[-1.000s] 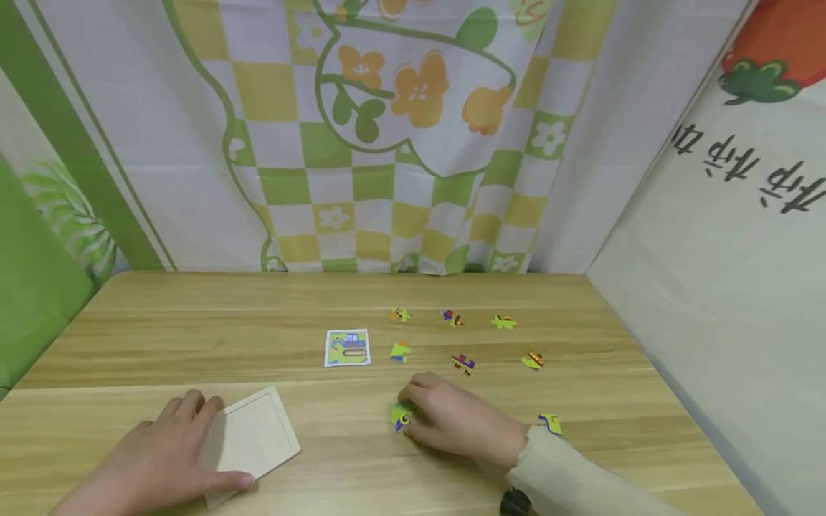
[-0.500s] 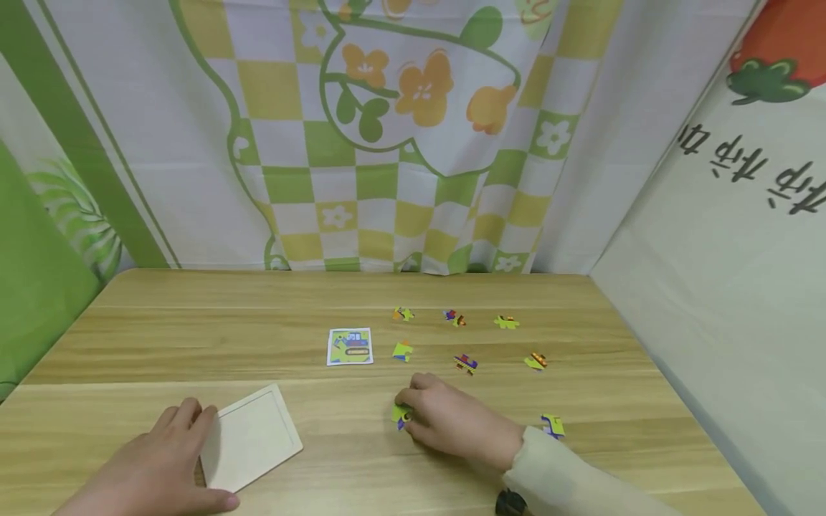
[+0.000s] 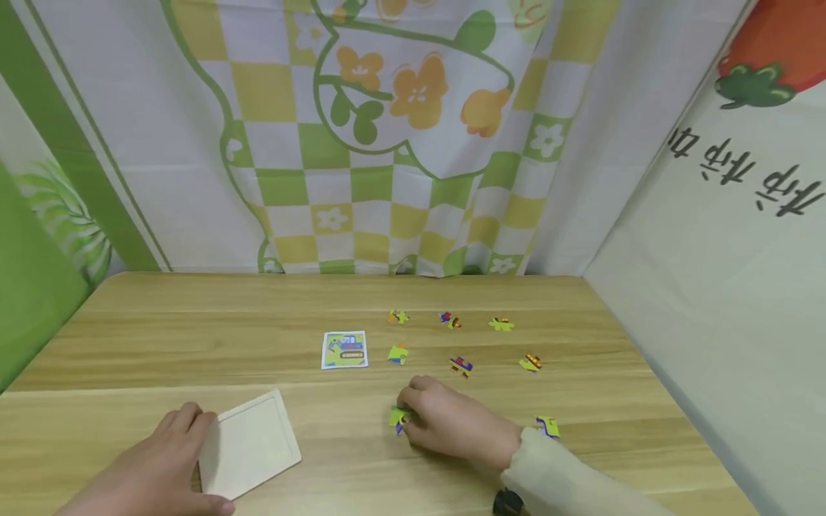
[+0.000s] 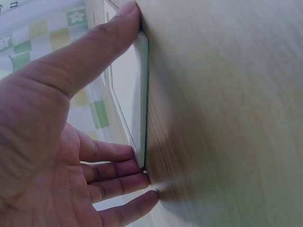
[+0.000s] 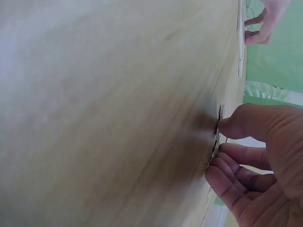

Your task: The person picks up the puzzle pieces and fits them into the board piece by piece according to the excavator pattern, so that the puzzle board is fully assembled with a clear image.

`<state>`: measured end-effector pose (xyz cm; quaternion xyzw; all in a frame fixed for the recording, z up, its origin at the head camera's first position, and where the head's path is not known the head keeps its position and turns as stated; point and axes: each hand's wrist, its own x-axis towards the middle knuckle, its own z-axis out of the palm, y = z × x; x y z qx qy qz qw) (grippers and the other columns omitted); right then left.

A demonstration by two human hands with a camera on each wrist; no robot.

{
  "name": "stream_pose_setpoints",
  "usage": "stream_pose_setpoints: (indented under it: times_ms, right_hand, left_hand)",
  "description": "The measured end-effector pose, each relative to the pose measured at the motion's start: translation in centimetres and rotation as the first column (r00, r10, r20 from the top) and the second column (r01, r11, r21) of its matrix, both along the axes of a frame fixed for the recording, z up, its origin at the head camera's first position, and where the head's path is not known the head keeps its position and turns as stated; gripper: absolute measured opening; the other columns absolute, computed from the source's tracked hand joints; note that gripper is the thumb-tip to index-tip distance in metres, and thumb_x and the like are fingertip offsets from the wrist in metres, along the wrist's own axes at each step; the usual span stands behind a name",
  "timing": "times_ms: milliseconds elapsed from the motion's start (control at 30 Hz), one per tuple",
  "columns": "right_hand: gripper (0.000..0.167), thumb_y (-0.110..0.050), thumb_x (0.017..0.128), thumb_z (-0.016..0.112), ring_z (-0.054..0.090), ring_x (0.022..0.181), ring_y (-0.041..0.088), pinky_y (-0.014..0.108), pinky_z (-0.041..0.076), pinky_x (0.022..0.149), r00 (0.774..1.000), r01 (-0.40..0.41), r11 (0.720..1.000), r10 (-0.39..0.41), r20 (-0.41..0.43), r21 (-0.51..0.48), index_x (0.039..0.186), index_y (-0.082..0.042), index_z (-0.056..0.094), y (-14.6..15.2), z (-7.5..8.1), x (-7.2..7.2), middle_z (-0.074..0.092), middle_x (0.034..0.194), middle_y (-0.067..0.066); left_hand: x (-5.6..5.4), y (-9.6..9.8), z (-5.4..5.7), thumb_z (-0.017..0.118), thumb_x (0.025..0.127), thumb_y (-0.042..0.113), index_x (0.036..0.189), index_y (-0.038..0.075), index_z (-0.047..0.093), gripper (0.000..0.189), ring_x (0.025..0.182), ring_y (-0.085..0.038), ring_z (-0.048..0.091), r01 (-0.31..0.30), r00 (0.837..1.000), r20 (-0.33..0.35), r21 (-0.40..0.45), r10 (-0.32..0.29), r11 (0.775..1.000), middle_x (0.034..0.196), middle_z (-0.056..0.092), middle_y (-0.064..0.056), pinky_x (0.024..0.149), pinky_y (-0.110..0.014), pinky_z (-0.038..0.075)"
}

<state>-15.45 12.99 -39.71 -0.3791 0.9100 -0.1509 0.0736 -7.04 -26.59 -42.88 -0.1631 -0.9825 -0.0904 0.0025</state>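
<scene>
My left hand (image 3: 151,459) rests at the left side of a pale, shallow puzzle tray (image 3: 252,446) that lies askew on the table. In the left wrist view its thumb (image 4: 94,52) reaches one corner of the tray (image 4: 128,87), while the fingertips touch the edge near another corner. Right of the tray, my right hand (image 3: 452,421) pinches a green puzzle piece (image 3: 395,417) with dark blue and yellow marks, low at the tabletop. In the right wrist view, thumb and fingers (image 5: 232,182) close on the thin piece's edges, covering most of it.
Several loose puzzle pieces lie beyond the right hand, such as a green and orange one (image 3: 398,354) and a purple one (image 3: 461,366). Another piece (image 3: 548,426) lies by the right sleeve. A picture card (image 3: 344,350) shows an excavator. A curtain (image 3: 387,215) hangs behind the table.
The left thumb has slid left along the tray's near edge to its corner, and the left fingers have drawn back slightly. My right hand stays at the same puzzle piece.
</scene>
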Motion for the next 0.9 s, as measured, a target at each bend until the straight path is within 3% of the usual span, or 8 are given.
stream_pose_setpoints:
  times_ms: [300,467,667,900]
  right_hand:
    - [0.021,-0.017,0.095,0.074,0.060,0.089,0.006,0.018,0.058,0.078,0.995,-0.032,0.999,0.028,-0.097,-0.039,0.113,-0.006,0.073,0.5,1.0,-0.4,0.067,0.103,0.001]
    - [0.024,-0.017,0.098,0.071,0.066,0.097,0.010,0.021,0.060,0.084,0.998,-0.034,0.998,0.031,-0.062,-0.050,0.118,-0.006,0.072,0.3,1.8,-0.4,0.068,0.111,0.003]
    - [0.026,-0.020,0.098,0.071,0.066,0.100,0.009,0.022,0.061,0.088,0.999,-0.029,0.999,0.027,-0.038,-0.043,0.120,-0.007,0.072,-0.2,2.2,-0.3,0.068,0.115,0.003]
    - [0.025,-0.021,0.098,0.070,0.063,0.103,0.007,0.021,0.060,0.091,0.998,-0.044,0.999,0.043,-0.042,-0.015,0.120,-0.009,0.073,-1.3,2.1,0.1,0.068,0.118,0.002]
  left_hand:
    - [-0.9,2.7,0.7,0.084,0.058,0.080,0.132,-0.001,0.056,0.113,0.102,-0.017,0.051,0.051,0.998,0.039,0.023,-0.052,0.998,0.119,0.052,-0.004,0.075,-0.032,0.056]
    - [-1.6,4.6,1.4,0.086,0.059,0.077,0.140,-0.004,0.053,0.119,0.113,-0.022,0.056,0.080,0.989,0.117,0.049,-0.085,0.996,0.129,0.055,-0.010,0.086,-0.041,0.060]
    - [-2.2,6.9,1.8,0.090,0.058,0.071,0.146,-0.010,0.048,0.127,0.127,-0.034,0.057,0.113,0.980,0.157,0.079,-0.124,0.990,0.141,0.054,-0.020,0.100,-0.053,0.057]
    - [-2.2,9.0,1.4,0.091,0.058,0.070,0.142,-0.009,0.051,0.121,0.118,-0.027,0.057,0.204,0.974,0.089,0.067,-0.209,0.977,0.132,0.055,-0.012,0.098,-0.047,0.059]
